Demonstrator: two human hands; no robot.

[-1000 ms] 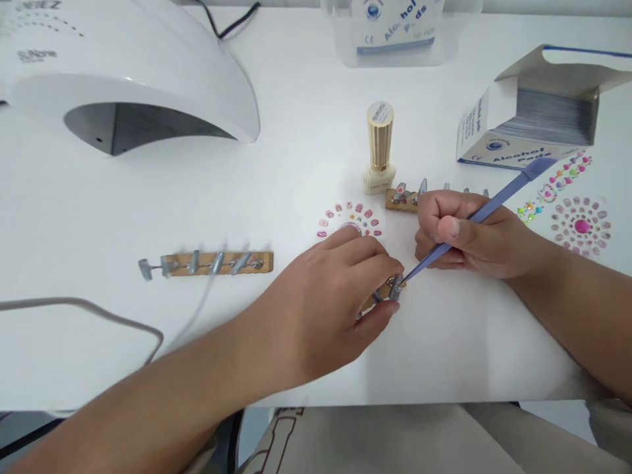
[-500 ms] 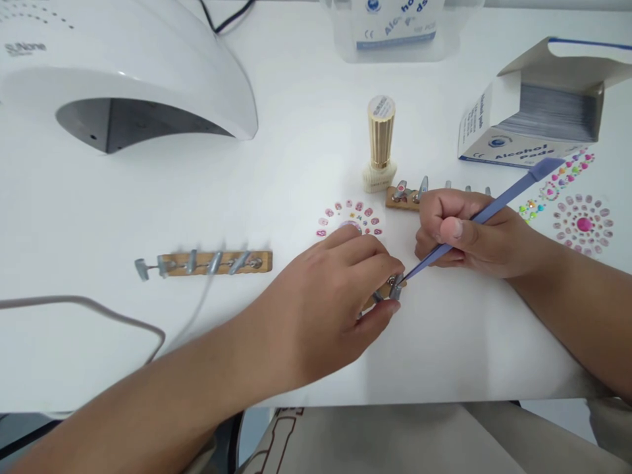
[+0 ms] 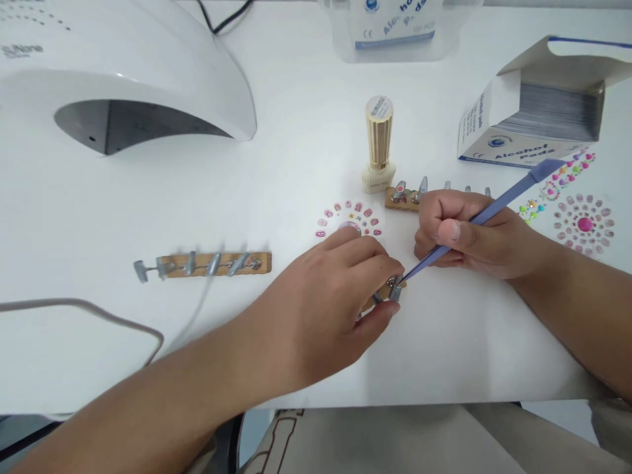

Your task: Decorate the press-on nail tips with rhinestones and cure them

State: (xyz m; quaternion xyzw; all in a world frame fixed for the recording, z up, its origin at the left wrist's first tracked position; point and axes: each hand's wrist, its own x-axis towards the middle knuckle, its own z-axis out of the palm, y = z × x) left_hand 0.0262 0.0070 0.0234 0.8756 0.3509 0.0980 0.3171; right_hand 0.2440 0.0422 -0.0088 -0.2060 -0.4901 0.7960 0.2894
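My left hand (image 3: 340, 296) bends over a wooden nail stand, thumb and forefinger closed on either side of a grey false nail (image 3: 395, 293) at its right end. Most of that stand is hidden under the palm. Purple tweezers (image 3: 508, 196) lie slantwise in my right hand (image 3: 464, 234), pinched between thumb and fingers. Their thin point touches or almost touches the held nail; whether anything sits at the point is too small to tell. Just behind my left fingers is a sticker sheet (image 3: 348, 212) of small pink nail designs, partly covered.
A white nail lamp (image 3: 148, 72) stands back left. Another wooden stand (image 3: 224, 264) bears several grey nails; a third stand (image 3: 402, 199) is partly behind my right hand. Nearby are a gold-capped polish bottle (image 3: 379, 145), an alcohol pad box (image 3: 528, 125), a clear container (image 3: 395, 56) and colourful stickers (image 3: 585, 224).
Almost nothing differs. Both hands keep their grip, and the tweezer point stays at the grey false nail; the whole view has shifted very slightly.
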